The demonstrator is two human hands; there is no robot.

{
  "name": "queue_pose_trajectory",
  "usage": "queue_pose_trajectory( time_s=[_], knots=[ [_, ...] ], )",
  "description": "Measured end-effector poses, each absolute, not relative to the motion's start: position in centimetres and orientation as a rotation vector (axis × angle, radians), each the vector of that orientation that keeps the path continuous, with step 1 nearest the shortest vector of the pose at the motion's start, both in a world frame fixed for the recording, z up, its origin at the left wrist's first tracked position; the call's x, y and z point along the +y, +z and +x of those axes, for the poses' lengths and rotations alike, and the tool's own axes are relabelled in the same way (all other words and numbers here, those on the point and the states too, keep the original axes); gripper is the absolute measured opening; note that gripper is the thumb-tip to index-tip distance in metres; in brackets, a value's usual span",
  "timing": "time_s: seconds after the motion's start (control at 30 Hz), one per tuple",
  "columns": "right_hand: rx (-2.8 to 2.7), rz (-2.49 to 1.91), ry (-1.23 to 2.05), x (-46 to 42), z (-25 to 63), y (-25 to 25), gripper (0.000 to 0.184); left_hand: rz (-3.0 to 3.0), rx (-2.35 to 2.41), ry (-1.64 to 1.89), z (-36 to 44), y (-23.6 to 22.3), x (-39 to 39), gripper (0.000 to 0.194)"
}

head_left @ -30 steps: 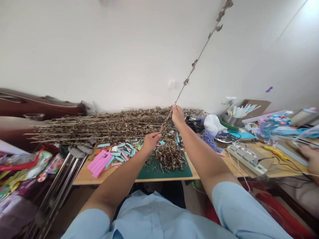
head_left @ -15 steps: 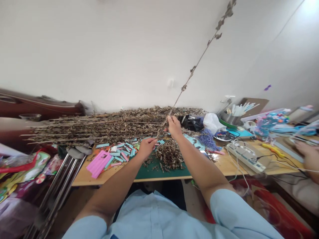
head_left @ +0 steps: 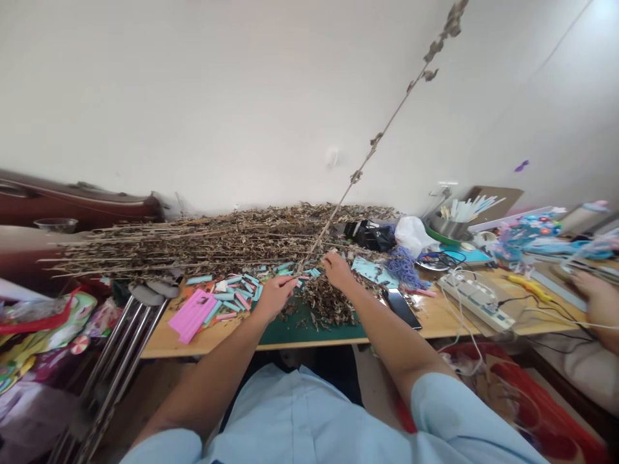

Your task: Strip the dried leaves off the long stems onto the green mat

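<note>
A long dried stalk (head_left: 341, 201) slants up to the right across the wall, with curled leaves mainly near its top. My left hand (head_left: 275, 295) pinches its lower end above the green mat (head_left: 290, 335). Just right of the stalk, my right hand (head_left: 337, 269) has its fingers closed together, apart from the stem; what lies in them, if anything, is too small to make out. Below the right hand is a heap of loose dried leaves (head_left: 333, 308), partly covered by the forearm. Behind both hands lies a long pile of dried stalks (head_left: 203, 241).
Pink and blue paper pieces (head_left: 232, 299) and a pink sheet (head_left: 193, 314) lie left. A phone (head_left: 402, 308), purple yarn (head_left: 405, 269) and a power strip (head_left: 476, 301) are right. Metal crutches (head_left: 126, 341) lean at the table's left edge. Another person's hand (head_left: 592, 290) shows far right.
My right hand has come off the stalk and moved slightly down. My left hand, still pinching the stalk's base, has shifted a little left and down. The phone is now more visible.
</note>
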State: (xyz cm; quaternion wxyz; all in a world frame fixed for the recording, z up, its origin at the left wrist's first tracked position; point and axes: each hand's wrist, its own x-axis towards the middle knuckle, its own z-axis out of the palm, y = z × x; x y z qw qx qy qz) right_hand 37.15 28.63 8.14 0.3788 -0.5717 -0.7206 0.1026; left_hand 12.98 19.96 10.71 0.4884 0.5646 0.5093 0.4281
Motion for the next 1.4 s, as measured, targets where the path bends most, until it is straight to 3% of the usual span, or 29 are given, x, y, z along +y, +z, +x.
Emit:
queue_pose_trajectory(
  time_s=[0.23,0.4,0.73,1.1,1.3,1.4],
  knots=[
    [-1.63,-1.43,0.384,26.7,37.1,10.1,0.026,1.287,1.298,0.98,11.8,9.3,17.7,0.043],
    [-1.198,-1.046,0.903,25.4,35.4,14.5,0.048,1.334,1.288,0.971,11.6,8.1,16.4,0.039],
    [-0.998,-1.041,1.147,24.1,34.8,15.1,0.039,1.396,1.376,0.958,10.9,6.9,15.4,0.039],
    [-1.359,-1.541,0.687,26.1,38.9,7.8,0.025,1.483,1.467,0.945,9.9,6.8,14.3,0.032],
    [-1.724,-1.602,0.212,24.1,38.8,7.2,0.033,1.467,1.458,0.963,9.7,5.9,14.1,0.034],
    [-1.533,-1.477,0.342,22.8,37.6,8.3,0.033,1.421,1.418,0.981,10.0,5.7,14.1,0.036]
  ],
)
